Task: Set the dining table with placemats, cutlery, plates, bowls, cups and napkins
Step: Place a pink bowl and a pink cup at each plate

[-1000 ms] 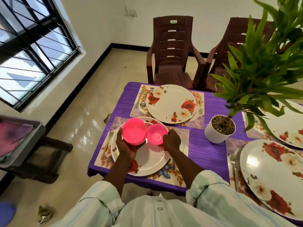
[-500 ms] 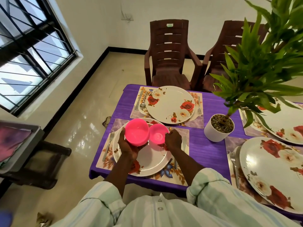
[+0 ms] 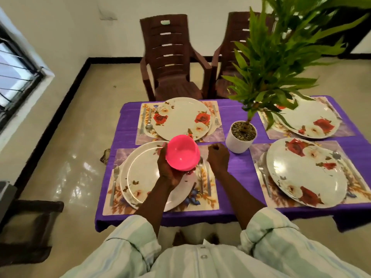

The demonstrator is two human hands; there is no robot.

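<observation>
The pink bowl (image 3: 182, 153) is a glossy, bright plastic thing, round and deep, tipped so its hollow faces up toward the person. It sits in the left hand (image 3: 170, 169), cupped from below with the fingers (image 3: 163, 155) curled round its left wall, held in the air above the right edge of the near plate (image 3: 144, 175). That plate is white with a rose pattern and lies on a floral placemat (image 3: 208, 199) at the near left place of the purple tabletop (image 3: 236, 173), with a fork (image 3: 114, 181) to its left and more cutlery to its right.

The right hand (image 3: 217, 156) hangs over the cloth just right of the bowl, fingers loosely curled under, holding nothing that I can see.

Half a second ago there were two pink bowls side by side, one in each hand, over the same plate. Now only one shows, in the left hand, and the right hand has come away bare and drawn off to the right. Where the second bowl went I cannot tell; it may be nested inside the first.

The potted plant (image 3: 241, 137) stands mid-table, with three other flowered plates laid on their mats around it.
</observation>
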